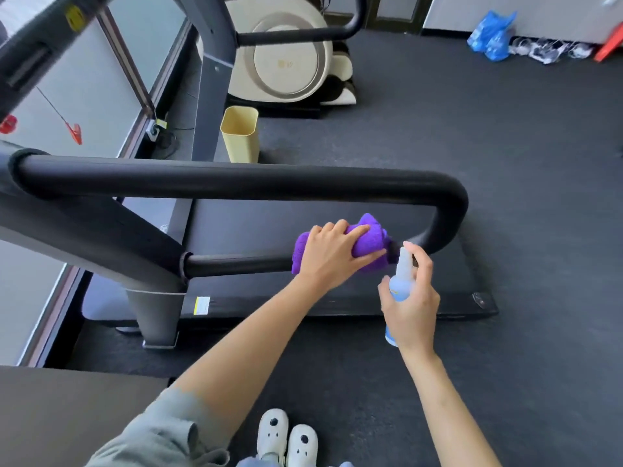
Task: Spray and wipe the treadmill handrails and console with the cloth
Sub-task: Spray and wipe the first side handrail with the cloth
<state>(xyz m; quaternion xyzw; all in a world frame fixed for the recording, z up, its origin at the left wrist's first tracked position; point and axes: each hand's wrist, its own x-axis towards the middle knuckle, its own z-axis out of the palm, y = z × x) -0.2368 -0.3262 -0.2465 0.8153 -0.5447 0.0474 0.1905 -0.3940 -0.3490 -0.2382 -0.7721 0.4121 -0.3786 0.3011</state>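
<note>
A person stands beside a treadmill, the left hand (332, 252) pressing a purple cloth (365, 244) onto the lower run of the black handrail (236, 264), just short of where the rail bends upward into its loop. The right hand (413, 299) grips a small spray bottle (401, 281), its fingers (423, 261) curled round the body and one resting on the nozzle, which points toward the rail beside the cloth.

The step in hand appears to be spraying and wiping this lower rail. To do it well, the mist is best aimed at the bare foam just ahead of the cloth — not at the belt below — and the cloth then drawn along the rail with the hand wrapped round it, so that the underside is cleaned as well as the top.

The cloth lies bunched over the rail, under the left palm, with the left fingers spread across its top and the thumb at its near side — a covering hold rather than a tight pinch. Bottle and cloth sit just beside each other, not touching. The upper rail and the console are, by this view, yet to be wiped.
</note>
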